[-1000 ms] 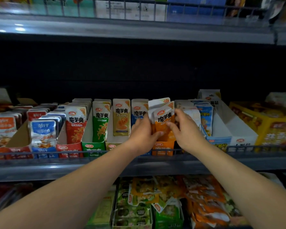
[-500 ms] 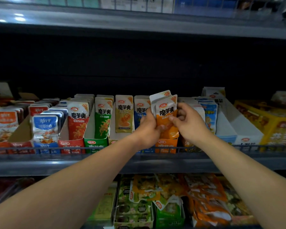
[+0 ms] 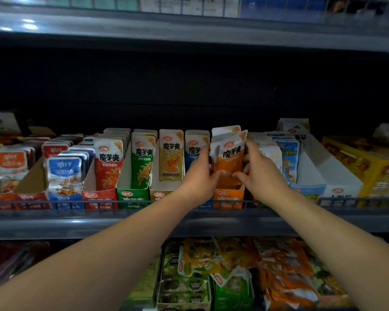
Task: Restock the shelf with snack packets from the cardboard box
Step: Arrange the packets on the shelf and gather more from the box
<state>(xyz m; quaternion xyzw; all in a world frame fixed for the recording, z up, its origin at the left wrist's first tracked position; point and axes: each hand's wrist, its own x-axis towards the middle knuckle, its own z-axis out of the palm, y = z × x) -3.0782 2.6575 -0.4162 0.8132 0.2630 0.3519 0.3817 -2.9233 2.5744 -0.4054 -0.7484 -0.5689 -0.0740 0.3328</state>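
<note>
Couple orange packets [image 3: 230, 158], maybe more, gripped between left hand [image 3: 199, 178] and right hand [image 3: 262, 173].

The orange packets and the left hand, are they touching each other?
Touching. The head view shows the left hand gripping the left edge of the orange packets, thumb on their front.

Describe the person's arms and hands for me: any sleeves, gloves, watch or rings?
Both are bare. The left forearm and right forearm show no sleeve up to the picture's edge. The left hand and right hand wear no gloves, and no watch, bracelet or ring is visible.
</note>
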